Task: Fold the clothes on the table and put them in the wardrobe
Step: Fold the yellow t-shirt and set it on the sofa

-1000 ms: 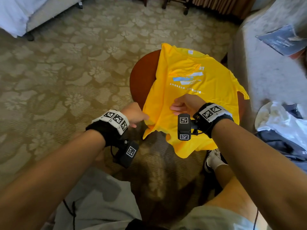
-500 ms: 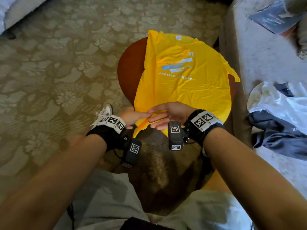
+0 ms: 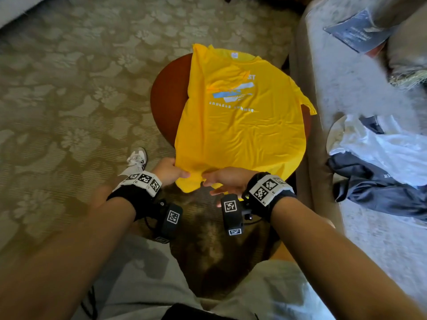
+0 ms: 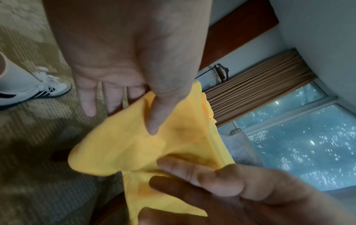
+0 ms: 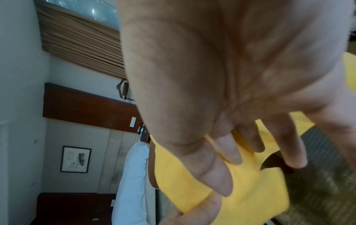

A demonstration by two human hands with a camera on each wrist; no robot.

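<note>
A yellow T-shirt with a blue and white print lies front up on a round brown table, collar at the far side. Its near hem hangs over the table edge. My left hand pinches the hem's left corner, with the thumb on top of the cloth and the other fingers straight behind it. My right hand is just to its right and pinches the same hem between thumb and fingers, as the right wrist view shows over yellow fabric.
A grey upholstered seat stands right of the table, with a white garment, a dark blue garment and a booklet on it. My white shoe stands on the patterned carpet left of the table.
My right hand has come off the top of the shirt and down to the near hem, close beside my left hand. The hanging part of the hem is gathered up shorter.
</note>
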